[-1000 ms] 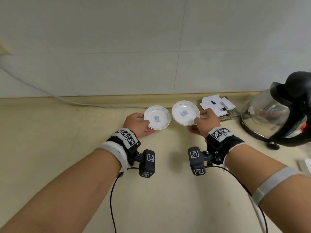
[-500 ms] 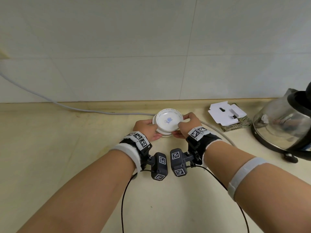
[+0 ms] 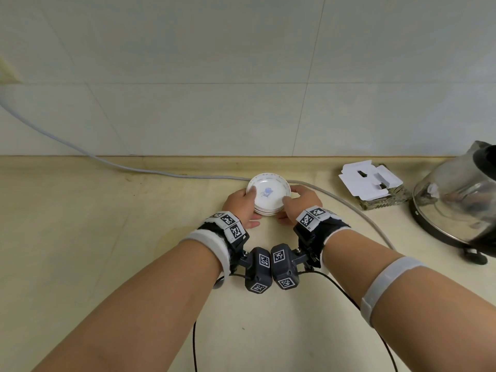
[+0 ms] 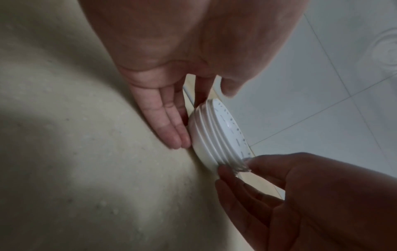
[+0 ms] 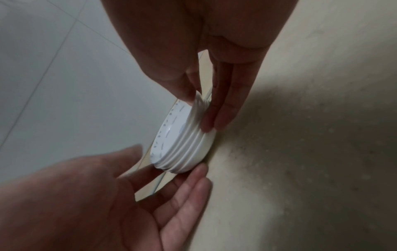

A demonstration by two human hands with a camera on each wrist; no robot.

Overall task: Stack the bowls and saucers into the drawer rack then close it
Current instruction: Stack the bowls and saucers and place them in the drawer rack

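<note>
- Saucer stack (image 3: 268, 196) sits on the countertop (image 3: 107, 237) between both hands; I see no drawer rack.
- Right hand (image 3: 300, 204) pinches its edge, thumb above, fingers below: likely a lifting grip.
- Left hand (image 3: 241, 208) spread, straight fingers against the base, steadying.

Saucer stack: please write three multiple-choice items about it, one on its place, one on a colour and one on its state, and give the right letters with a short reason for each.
1. The stack stands:
A. left of both hands
B. between the left hand and the right hand
C. right of both hands

2. The motif on the top saucer is:
A. red
B. green
C. blue

3. The saucers lie:
A. face up
B. face down
C. on edge

Answers:
1 B: the head view shows one hand at each side of it.
2 C: a blue mark sits at its middle.
3 A: the printed inside looks upward.
</note>
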